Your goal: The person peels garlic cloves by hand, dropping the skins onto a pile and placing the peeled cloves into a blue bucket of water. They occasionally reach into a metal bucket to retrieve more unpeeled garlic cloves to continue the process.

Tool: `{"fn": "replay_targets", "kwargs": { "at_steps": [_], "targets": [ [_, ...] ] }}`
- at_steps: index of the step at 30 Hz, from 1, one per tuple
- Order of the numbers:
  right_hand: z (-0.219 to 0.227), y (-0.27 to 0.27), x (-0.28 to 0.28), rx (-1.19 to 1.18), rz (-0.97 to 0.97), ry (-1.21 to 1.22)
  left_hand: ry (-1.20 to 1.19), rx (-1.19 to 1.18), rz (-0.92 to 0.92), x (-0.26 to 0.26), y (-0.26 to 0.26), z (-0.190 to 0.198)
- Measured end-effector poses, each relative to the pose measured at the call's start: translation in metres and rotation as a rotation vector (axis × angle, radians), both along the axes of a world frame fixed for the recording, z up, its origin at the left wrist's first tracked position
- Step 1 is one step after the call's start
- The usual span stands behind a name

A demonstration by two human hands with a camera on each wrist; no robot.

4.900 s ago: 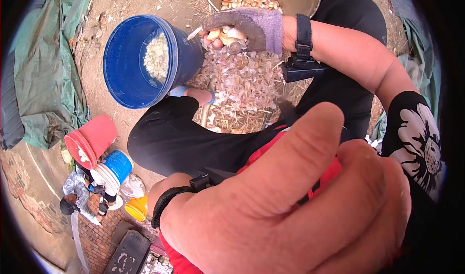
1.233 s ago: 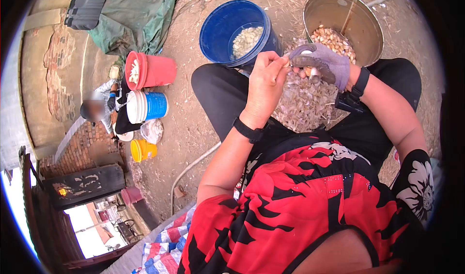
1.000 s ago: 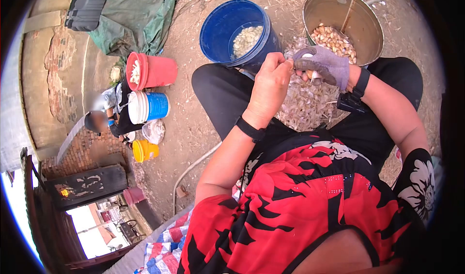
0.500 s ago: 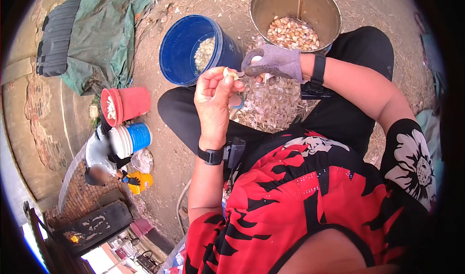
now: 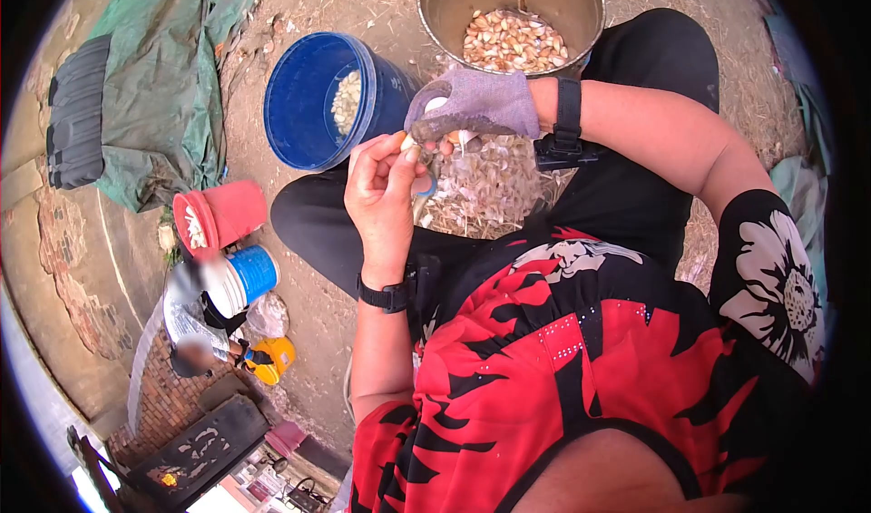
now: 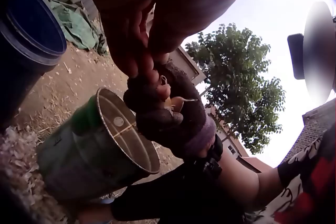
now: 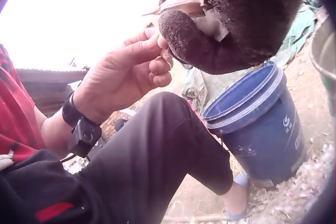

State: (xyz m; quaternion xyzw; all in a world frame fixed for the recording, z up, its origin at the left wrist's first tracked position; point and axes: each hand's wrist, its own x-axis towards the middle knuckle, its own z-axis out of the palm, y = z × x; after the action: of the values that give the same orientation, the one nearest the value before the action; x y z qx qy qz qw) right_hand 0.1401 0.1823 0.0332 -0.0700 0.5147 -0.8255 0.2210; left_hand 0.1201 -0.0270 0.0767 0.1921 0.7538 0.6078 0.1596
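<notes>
My bare left hand [image 5: 379, 206] pinches a garlic clove [image 5: 408, 141] between thumb and fingertips, right at the fingertips of my right hand [image 5: 481, 101]. That right hand wears a purple-grey glove with a dark, dirty palm, and its fingers curl round several unpeeled garlic cloves [image 7: 184, 1]. In the left wrist view, papery skin [image 6: 167, 102] shows among the gloved fingers. Both hands are raised above a heap of garlic skins [image 5: 494, 191] between my legs. The pinched clove is partly covered by the fingers.
A blue bucket [image 5: 279, 132] with peeled cloves [image 5: 346, 103] stands left of the hands. Ahead is a large metal pot [image 5: 440, 19] of unpeeled cloves [image 5: 515, 41]. Farther left, another person [image 5: 195, 318] crouches beside red [image 5: 238, 212], blue-and-white [image 5: 254, 273] and yellow [image 5: 281, 357] buckets.
My left hand has come from close before the camera to the gloved fingertips. Since half a second ago the head view has shifted, and both hands remain together, the clove less exposed.
</notes>
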Motion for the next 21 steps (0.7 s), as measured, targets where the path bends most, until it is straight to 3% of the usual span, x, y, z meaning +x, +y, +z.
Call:
{"fn": "replay_targets", "kwargs": {
  "at_steps": [2, 11, 13, 15, 21],
  "targets": [
    [-0.013, -0.002, -0.005, -0.028, -0.008, 0.044, 0.026, -0.012, -0.009, -0.002, -0.001, 0.001],
    [0.009, 0.001, -0.001, 0.013, 0.016, 0.078, 0.040, 0.024, -0.008, -0.004, -0.008, -0.004],
    [0.003, 0.000, -0.005, 0.018, 0.031, 0.089, 0.080, -0.026, -0.034, -0.002, -0.009, -0.004],
    [-0.003, -0.002, -0.007, 0.230, 0.010, 0.143, 0.126, -0.051, -0.036, -0.003, -0.011, -0.011],
    [-0.009, -0.007, -0.007, 0.197, 0.004, 0.106, 0.252, -0.179, -0.067, -0.005, -0.014, -0.014]
  ]
}}
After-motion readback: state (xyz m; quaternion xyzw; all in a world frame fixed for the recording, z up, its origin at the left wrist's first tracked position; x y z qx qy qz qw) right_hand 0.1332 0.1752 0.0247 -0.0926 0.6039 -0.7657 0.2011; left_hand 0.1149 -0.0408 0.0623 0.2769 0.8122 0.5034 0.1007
